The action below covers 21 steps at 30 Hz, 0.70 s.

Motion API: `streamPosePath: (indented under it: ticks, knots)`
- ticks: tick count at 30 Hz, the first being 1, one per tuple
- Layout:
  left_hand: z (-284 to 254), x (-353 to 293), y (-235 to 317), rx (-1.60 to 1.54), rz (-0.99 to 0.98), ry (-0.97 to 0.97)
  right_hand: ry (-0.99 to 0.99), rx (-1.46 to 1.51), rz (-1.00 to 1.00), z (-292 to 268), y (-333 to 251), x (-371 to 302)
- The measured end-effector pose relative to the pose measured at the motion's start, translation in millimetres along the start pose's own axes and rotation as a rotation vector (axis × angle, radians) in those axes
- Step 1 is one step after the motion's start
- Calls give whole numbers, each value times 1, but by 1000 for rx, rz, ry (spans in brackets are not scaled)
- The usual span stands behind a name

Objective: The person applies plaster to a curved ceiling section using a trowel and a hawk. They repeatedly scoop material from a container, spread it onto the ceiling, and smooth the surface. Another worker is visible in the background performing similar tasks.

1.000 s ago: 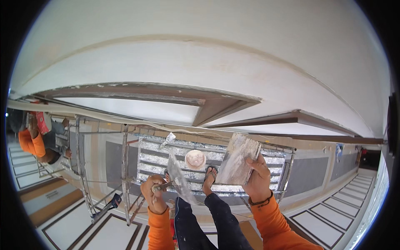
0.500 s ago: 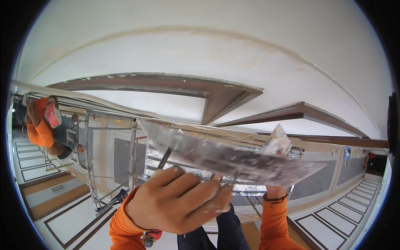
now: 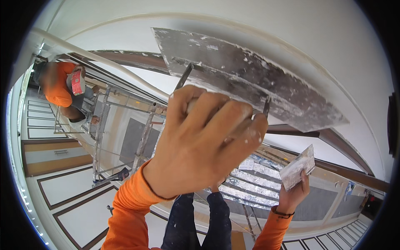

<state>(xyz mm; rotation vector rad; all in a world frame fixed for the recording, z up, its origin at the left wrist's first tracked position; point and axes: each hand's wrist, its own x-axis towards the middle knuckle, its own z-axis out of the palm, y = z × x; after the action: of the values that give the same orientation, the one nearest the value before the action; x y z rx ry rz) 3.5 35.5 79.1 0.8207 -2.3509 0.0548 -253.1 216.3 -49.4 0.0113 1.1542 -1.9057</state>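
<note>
The writing in view is slight: a tub far left of the slatted platform carries a red label with pale marks too small to make out, and a whitish patch at the platform's far edge shows faint marks, equally unreadable. The trowel's blade bears no lettering that can be seen.

The trowel appears above the platform and much nearer the camera, tilted down to the right. Its long grey metal blade is smeared and flecked with white, with dried crusts along the rib and upper edge; two dark brackets run from the blade to a handle mostly hidden in the grip. Whether the blade touches the wall cannot be told.

The left hand, up and left of the platform, has its fingers curled side by side around that handle, knuckles toward the camera, white specks on them. The right hand, at the platform's right end, pinches a small flat plate, thumb on the near face; the other fingers are hidden behind it. The plate is streaked white and brownish grey.

Left of the platform, beyond the scaffold frame, an orange-sleeved co-worker holds the tub.
</note>
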Motion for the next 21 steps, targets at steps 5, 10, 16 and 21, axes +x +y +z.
streamPosePath:
  ticks: [5, 10, 16, 21]
  knots:
    - [13, 8, -8, -15, -24, 42, -39, 11, 12, 2, 7, 2]
    - [20, 11, -11, -31, -46, 41, -42, 17, 13, 4, 9, 5]
    - [21, 13, -12, -51, -61, 47, -43, 1, 10, 4, 10, 6]
    - [26, 10, -12, -56, -65, 62, -25, -34, 6, 1, 11, 7]
